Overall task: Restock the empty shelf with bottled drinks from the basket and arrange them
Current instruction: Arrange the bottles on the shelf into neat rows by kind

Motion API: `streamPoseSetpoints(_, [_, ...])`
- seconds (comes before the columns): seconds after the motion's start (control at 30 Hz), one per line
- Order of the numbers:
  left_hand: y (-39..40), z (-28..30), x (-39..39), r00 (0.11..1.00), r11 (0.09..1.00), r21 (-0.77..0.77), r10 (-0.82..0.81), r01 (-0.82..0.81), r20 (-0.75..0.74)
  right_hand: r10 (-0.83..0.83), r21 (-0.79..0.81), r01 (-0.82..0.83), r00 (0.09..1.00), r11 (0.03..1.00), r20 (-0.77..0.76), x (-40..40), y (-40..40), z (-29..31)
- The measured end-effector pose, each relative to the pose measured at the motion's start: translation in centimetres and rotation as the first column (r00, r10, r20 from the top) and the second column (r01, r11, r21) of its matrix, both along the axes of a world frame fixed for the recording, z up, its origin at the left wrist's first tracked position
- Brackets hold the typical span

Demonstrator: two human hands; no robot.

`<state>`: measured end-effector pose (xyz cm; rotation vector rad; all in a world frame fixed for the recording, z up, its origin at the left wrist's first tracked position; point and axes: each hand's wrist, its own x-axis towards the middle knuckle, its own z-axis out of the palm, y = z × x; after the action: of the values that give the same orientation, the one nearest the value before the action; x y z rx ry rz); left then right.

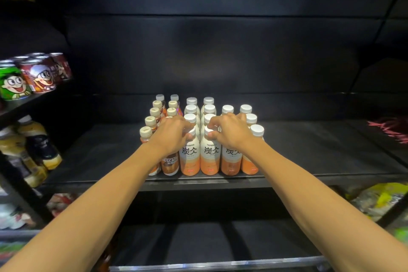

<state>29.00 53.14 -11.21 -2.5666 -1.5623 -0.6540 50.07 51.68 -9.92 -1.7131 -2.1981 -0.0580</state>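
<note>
Dark shelf (309, 152), bottles in rows near front edge. Left hand (171, 133) fingers curled round cap of front latte bottle (190, 157); right hand (229, 131) pinches cap of neighbouring latte bottle (210, 157). Nescafe bottle (170, 164) just left. Cartoon cans (33, 75) far left.

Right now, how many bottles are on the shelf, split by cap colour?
White-capped bottles: 12
Beige-capped bottles: 6
Grey-capped bottles: 2
Bottles with caps hidden under the left hand or right hand: 2
Total visible: 22
</note>
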Motion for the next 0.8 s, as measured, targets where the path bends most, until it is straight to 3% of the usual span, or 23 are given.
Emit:
streamPoseSetpoints(0.23, [-0.6,0.5,0.5,0.998,0.999,0.035,0.033,-0.031,-0.050,0.030,-0.053,-0.033,0.998,0.998,-0.058,0.7,-0.1,0.4])
streamPoseSetpoints(0.47, [-1.6,3.2,5.4,0.999,0.998,0.040,-0.045,0.044,0.030,-0.060,0.007,0.062,0.983,0.998,-0.174,5.3,-1.3,2.1])
streamPoseSetpoints(0.67, [-1.2,2.3,9.8,0.990,0.993,-0.056,-0.105,0.100,-0.098,-0.107,-0.152,0.077,0.974,0.985,-0.200,10.2,-2.4,1.9])
streamPoseSetpoints(0.8, [-0.2,0.9,10.9,0.991,0.988,-0.119,-0.106,0.096,-0.080,-0.068,-0.235,0.019,0.977,0.972,-0.201,12.1,-2.5,0.8])
